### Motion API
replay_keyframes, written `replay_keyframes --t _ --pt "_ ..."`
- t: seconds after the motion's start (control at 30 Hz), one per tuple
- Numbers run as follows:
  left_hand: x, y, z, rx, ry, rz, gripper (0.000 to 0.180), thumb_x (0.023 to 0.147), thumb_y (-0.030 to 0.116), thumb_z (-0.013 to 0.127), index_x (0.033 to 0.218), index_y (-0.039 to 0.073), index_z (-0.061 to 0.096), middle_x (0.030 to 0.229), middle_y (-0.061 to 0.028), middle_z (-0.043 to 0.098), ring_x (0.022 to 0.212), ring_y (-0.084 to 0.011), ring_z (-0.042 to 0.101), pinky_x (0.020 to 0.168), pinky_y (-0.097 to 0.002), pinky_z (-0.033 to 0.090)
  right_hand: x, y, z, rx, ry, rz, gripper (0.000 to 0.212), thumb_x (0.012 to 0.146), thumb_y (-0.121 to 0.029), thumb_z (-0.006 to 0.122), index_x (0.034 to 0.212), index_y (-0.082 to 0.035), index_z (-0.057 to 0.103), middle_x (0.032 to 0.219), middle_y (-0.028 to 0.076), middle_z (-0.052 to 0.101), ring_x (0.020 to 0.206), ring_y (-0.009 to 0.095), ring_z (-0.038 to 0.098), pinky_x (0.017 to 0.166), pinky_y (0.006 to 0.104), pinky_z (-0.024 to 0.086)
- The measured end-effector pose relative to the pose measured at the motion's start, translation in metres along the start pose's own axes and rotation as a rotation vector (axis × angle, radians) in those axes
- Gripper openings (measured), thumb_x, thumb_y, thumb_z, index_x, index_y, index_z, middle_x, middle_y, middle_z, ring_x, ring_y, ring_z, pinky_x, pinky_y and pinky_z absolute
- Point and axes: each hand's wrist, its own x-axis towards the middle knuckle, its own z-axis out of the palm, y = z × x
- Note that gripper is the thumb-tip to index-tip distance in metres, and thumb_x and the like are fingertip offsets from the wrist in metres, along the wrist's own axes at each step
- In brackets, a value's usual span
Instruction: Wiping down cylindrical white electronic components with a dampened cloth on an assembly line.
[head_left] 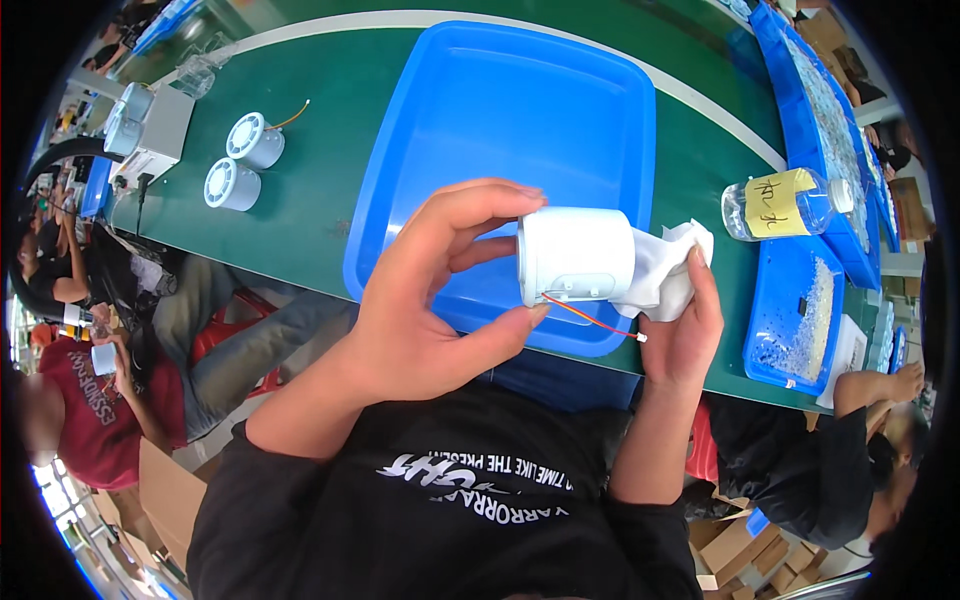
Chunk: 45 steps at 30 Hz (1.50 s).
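Cylinders come first: you hold one white cylinder (585,250) above the near right part of one large blue tray (520,110), and two slotted white units (233,186) sit close together on the green table (310,205) to the tray's left, one with a visible wire. One clear bottle (785,203) with one yellow label is to the right, near a shallow blue bin (779,272) of pale granules. Your left hand (425,315) is curled around the cylinder's left end, fingers over the top and thumb underneath, its forearm slanting up from lower left. Your right hand (688,325) pinches one white cloth (665,268) at the cylinder's right end, fingers pointing up, forearm nearly vertical. One red-and-yellow lead (590,319) runs from near your left thumb to one small white connector (641,338) beside your right hand.
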Motion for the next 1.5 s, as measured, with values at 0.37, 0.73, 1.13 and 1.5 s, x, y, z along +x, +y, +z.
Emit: replay_keyframes --t 0.37,0.73,1.13,1.5 --pt "0.001 0.001 -0.001 0.352 -0.003 0.098 0.06 0.068 -0.007 0.074 0.126 0.004 0.059 0.129 -0.0168 0.059 0.121 -0.0327 0.058 0.098 -0.0394 0.05 -0.028 0.003 0.033 -0.485 0.124 -0.439 0.058 0.108 -0.039 0.037 0.141 0.008 0.045 0.137 0.02 0.054 0.126 0.032 0.055 0.108 0.0432 0.04" --pt "-0.01 0.013 -0.006 0.334 -0.05 0.068 0.061 0.067 -0.01 0.073 0.125 0.001 0.055 0.13 -0.0176 0.055 0.122 -0.0339 0.058 0.098 -0.0405 0.052 -0.023 -0.007 0.031 -0.532 0.03 -0.228 0.052 0.108 -0.036 0.04 0.129 0.008 0.059 0.125 0.017 0.063 0.112 0.02 0.061 0.096 0.0338 0.047" --pt "-0.017 0.006 -0.003 0.03 0.041 -0.06 0.064 0.075 -0.008 0.074 0.134 0.002 0.05 0.135 -0.0142 0.053 0.121 -0.0245 0.058 0.1 -0.0392 0.052 -0.018 0.014 0.011 -0.458 0.129 -0.289 0.057 0.107 -0.039 0.041 0.139 0.008 0.046 0.134 0.018 0.057 0.122 0.027 0.058 0.104 0.0386 0.043" --pt "-0.005 -0.009 -0.006 -1.364 0.073 -0.561 0.073 0.104 0.05 0.038 0.147 -0.009 0.029 0.138 -0.0276 0.05 0.123 -0.0359 0.059 0.095 -0.0422 0.056 -0.023 0.019 0.008 -0.556 0.038 -0.344 0.053 0.108 -0.035 0.038 0.135 0.009 0.051 0.132 0.018 0.059 0.121 0.025 0.057 0.104 0.0368 0.042"
